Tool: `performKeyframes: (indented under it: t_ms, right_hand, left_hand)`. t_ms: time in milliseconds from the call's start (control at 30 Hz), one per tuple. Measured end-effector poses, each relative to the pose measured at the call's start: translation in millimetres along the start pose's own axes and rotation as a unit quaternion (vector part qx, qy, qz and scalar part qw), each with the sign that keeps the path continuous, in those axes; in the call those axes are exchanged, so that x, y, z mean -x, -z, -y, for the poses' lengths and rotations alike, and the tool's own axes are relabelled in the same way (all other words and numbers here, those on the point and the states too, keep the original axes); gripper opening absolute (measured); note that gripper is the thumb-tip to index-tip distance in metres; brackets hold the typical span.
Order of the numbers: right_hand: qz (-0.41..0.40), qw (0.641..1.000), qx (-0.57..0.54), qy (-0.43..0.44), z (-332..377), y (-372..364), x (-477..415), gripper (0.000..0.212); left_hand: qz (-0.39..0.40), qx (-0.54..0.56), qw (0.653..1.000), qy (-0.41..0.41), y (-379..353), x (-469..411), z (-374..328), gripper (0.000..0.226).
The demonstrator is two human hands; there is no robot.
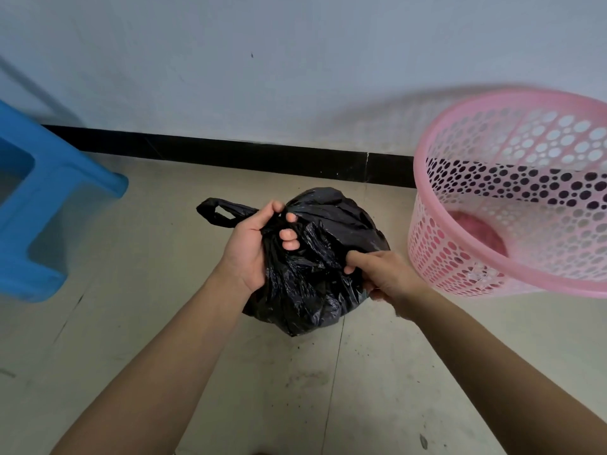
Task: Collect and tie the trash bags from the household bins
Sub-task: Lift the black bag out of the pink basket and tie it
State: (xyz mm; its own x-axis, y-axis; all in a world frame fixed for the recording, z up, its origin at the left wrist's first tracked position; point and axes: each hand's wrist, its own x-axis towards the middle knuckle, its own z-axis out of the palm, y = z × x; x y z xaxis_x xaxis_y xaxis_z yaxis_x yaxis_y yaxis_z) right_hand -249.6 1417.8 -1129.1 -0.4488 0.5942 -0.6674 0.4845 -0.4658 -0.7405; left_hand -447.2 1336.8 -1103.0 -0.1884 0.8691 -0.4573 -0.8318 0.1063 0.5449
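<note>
A full black trash bag (315, 274) sits on the tiled floor in front of me, its top gathered. My left hand (253, 244) grips the bunched plastic at the bag's upper left, and one handle loop (220, 213) sticks out to the left past my thumb. My right hand (384, 277) pinches a fold of the bag on its right side, fingers curled into the plastic. To the right stands a pink perforated plastic bin (512, 198), tilted toward me, with no bag inside it.
A blue plastic stool (42, 198) stands at the left on the floor. A white wall with a black skirting strip (230, 152) runs behind the bag. The beige floor tiles (295, 389) near me are dusty.
</note>
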Motion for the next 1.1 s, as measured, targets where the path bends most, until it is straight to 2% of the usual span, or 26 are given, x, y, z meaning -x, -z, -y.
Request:
performKeyframes:
  t_ms: [67,100,167,233,300,367,433,467,533,567,633,700,733,800,833,900,1000,1100]
  right_hand:
    - [0.000,1.000,-0.022,-0.012,0,4,-2,0.015]
    - [-0.018,1.000,0.007,0.009,-1,6,-4,0.022]
    - [-0.096,0.984,0.111,0.104,-1,5,-3,0.042]
    - [-0.147,0.952,0.148,0.226,6,3,3,0.068]
    - [-0.104,0.921,0.169,0.336,17,6,6,0.088]
    - [-0.028,0.883,0.270,0.384,26,9,0,0.099]
    - [0.009,0.851,0.371,0.371,27,11,-11,0.088]
    - [0.004,0.843,0.397,0.363,24,13,-17,0.071]
    - [-0.043,0.838,0.397,0.372,16,18,-22,0.028]
    - [-0.064,0.839,0.385,0.380,10,20,-22,0.014]
    - [-0.082,0.832,0.389,0.386,-1,18,-20,0.003]
    - [-0.087,0.822,0.411,0.384,-11,10,-18,0.008]
    - [-0.086,0.828,0.404,0.379,-15,5,-18,0.009]
    - [-0.065,0.861,0.356,0.359,-19,0,-14,0.011]
    - [-0.048,0.880,0.328,0.341,-21,-1,-14,0.010]
    - [-0.009,0.899,0.310,0.309,-24,-1,-15,0.002]
    - [0.076,0.919,0.296,0.249,-25,1,-14,0.020]
    - [0.160,0.954,0.199,0.156,-21,5,-10,0.025]
  left_hand:
    - [0.021,-0.060,0.998,0.008,3,2,-2,0.025]
    - [0.026,-0.095,0.995,0.017,3,2,-3,0.027]
    - [0.030,-0.154,0.987,0.038,3,2,-3,0.034]
    - [0.041,-0.194,0.979,0.050,-1,3,-4,0.039]
    - [0.052,-0.240,0.968,0.051,-5,3,-4,0.040]
    - [0.073,-0.290,0.953,0.042,-13,6,-4,0.040]
    - [0.091,-0.334,0.938,0.033,-21,10,-5,0.040]
    - [0.080,-0.375,0.923,0.022,-24,11,-7,0.041]
    - [0.001,-0.506,0.862,-0.020,-25,11,-10,0.044]
    - [-0.043,-0.557,0.828,-0.047,-23,10,-10,0.045]
    - [-0.104,-0.602,0.784,-0.108,-19,8,-4,0.045]
    - [-0.166,-0.596,0.768,-0.167,-15,6,10,0.041]
    - [-0.202,-0.555,0.785,-0.186,-15,4,16,0.038]
    - [-0.238,-0.384,0.871,-0.191,-15,-1,23,0.036]
    - [-0.225,-0.278,0.917,-0.179,-16,-4,22,0.038]
    - [-0.168,-0.102,0.970,-0.146,-16,-4,16,0.045]
    - [-0.118,0.051,0.982,-0.136,-19,-1,10,0.050]
    - [-0.136,0.073,0.977,-0.144,-24,4,8,0.054]
